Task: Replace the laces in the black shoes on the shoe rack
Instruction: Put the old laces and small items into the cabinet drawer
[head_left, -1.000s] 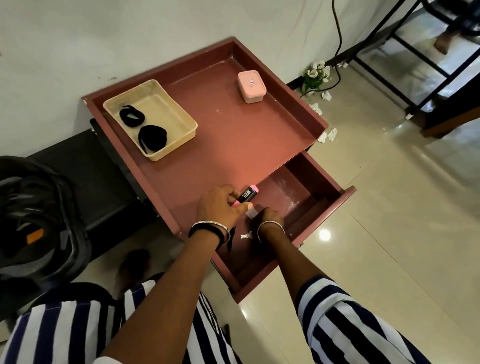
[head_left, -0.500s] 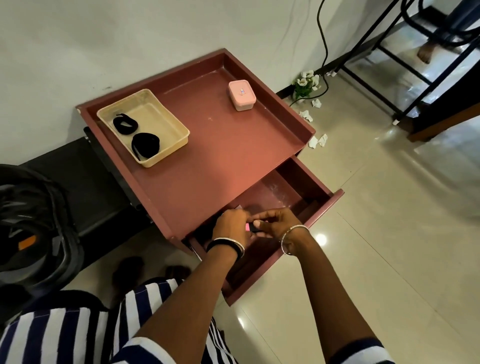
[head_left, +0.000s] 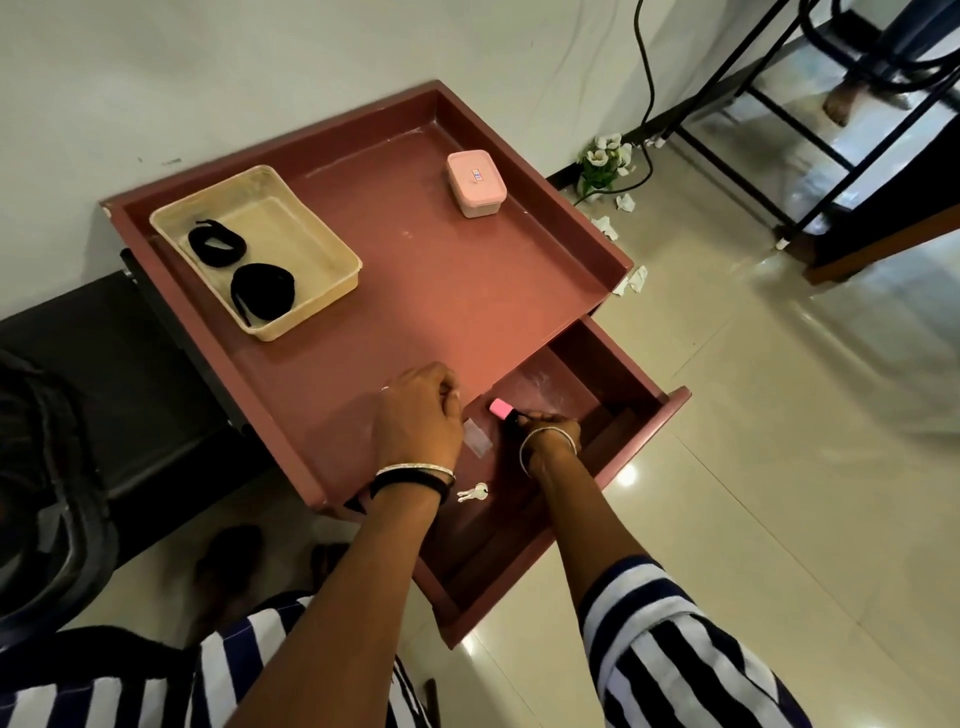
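Left hand (head_left: 415, 415) has moved from drawer (head_left: 647, 457) to tabletop (head_left: 441, 291) edge, fingers curled, grasp unclear; right hand (head_left: 550, 431) grips pink-capped tube (head_left: 501, 408) in drawer; laces (head_left: 262, 291) lie in tray (head_left: 296, 228), shoes unseen, relacing not started.

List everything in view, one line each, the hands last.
lace coils: two, black, in the tray
tray: one, cream, tabletop's left rear
box: one, pink, tabletop's right rear
table: one, reddish-brown, against the wall
drawer: one, reddish-brown, pulled open
keys: small bunch, silver, in the drawer
clear slip: one, transparent, in the drawer
marker: one, black with pink cap, held over the drawer
flowers: one bunch, white, floor by wall
paper scraps: several, white, floor near flowers
left hand: one, fingers curled, at the tabletop's front edge
right hand: one, over the drawer, holding the marker
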